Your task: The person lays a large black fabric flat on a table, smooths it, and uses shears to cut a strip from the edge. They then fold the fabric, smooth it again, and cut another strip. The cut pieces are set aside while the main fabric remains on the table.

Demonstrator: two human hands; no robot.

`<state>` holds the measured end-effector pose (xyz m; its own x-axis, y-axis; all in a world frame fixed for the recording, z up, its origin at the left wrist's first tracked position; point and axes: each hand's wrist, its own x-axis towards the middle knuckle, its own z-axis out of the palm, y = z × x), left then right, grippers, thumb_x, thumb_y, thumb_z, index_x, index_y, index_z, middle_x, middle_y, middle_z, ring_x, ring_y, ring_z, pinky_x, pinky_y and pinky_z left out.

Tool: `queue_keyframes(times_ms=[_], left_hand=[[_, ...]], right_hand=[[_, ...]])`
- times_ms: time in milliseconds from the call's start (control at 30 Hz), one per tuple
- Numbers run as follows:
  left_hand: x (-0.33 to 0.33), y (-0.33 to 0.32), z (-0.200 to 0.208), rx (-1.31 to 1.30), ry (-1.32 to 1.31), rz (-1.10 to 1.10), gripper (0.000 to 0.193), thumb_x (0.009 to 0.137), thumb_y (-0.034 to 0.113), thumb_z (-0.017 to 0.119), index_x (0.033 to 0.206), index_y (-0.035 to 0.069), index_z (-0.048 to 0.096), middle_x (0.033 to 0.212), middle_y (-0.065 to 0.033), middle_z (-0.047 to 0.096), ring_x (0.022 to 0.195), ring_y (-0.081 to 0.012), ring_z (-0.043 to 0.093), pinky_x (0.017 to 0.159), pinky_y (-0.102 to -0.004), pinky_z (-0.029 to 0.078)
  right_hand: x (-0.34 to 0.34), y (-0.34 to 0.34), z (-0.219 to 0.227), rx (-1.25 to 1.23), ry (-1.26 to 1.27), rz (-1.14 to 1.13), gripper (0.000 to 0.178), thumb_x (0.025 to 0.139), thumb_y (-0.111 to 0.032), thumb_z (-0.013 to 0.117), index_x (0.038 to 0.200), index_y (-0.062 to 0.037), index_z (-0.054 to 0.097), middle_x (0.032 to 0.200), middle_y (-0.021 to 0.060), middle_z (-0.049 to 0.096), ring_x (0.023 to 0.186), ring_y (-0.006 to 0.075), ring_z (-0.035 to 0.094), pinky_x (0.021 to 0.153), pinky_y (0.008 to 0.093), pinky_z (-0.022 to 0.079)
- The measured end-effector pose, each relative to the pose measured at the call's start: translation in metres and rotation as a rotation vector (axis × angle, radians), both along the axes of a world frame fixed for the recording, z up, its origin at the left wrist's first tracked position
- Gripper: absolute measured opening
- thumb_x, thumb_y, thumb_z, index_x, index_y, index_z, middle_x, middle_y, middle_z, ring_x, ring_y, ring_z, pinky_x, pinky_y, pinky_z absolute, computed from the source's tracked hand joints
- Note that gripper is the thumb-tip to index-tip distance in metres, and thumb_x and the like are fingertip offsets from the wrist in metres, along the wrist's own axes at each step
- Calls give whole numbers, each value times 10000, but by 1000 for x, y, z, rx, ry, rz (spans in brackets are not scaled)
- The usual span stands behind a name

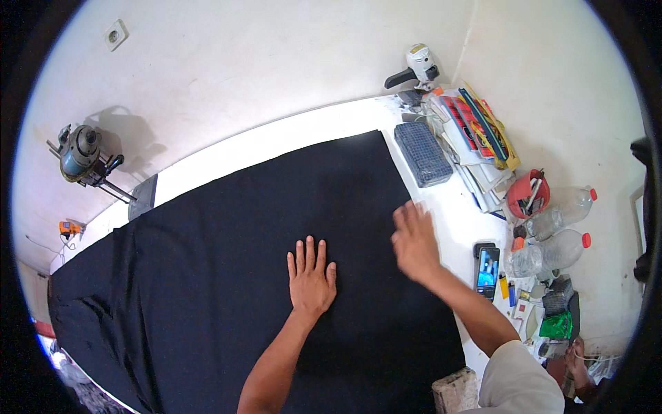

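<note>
The black cloth (227, 290) is covering much of the bench (331, 124), largely flat rightward but creased leftward, while the left hand (312, 279) is resting open on it and the blurred right hand (416, 243) is hanging loosely open by its right edge.

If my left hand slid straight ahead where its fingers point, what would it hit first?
Sliding across the black cloth, your left hand would probably meet the wall first, beyond a strip of white tabletop; nothing seems to stand in between.
</note>
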<state>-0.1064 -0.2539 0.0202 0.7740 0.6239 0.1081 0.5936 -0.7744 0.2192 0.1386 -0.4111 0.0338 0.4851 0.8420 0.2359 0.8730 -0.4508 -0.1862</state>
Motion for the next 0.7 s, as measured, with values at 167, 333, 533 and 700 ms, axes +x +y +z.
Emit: queue_keyframes(times_ms=[167,333,533,700], left_hand=[[1,-3,-2,8,58,84,692,1166,474,324,1717,56,335,1804,-220,230,1686,-400,156,1365,-581,92],[3,-2,3,-19,93,87,725,1176,508,298,1725,34,293,1812,-236,183,1691,-413,117,1364,-594,55],[2,-2,6,-4,108,102,729,1155,521,308,1726,68,324,1806,-222,217,1686,-398,149,1363,-595,84],[-1,-3,9,-6,41,95,730,1152,511,334,1730,65,308,1806,-234,212,1687,-407,150,1360,-605,79]], right_hand=[[-25,-41,-16,-150,112,54,607,1143,-323,459,1661,-11,419,1760,310,259,1658,497,164,1350,618,104],[137,28,-7,90,-112,-303,856,1017,-424,672,1678,16,352,1731,352,280,1608,535,251,1334,618,168],[200,113,13,-168,249,-700,1167,737,-568,890,1721,-238,355,1691,290,396,1590,458,347,1291,607,285],[173,139,63,54,455,-654,1021,663,-522,912,1606,-354,560,1578,241,545,1502,404,480,1239,548,388]])
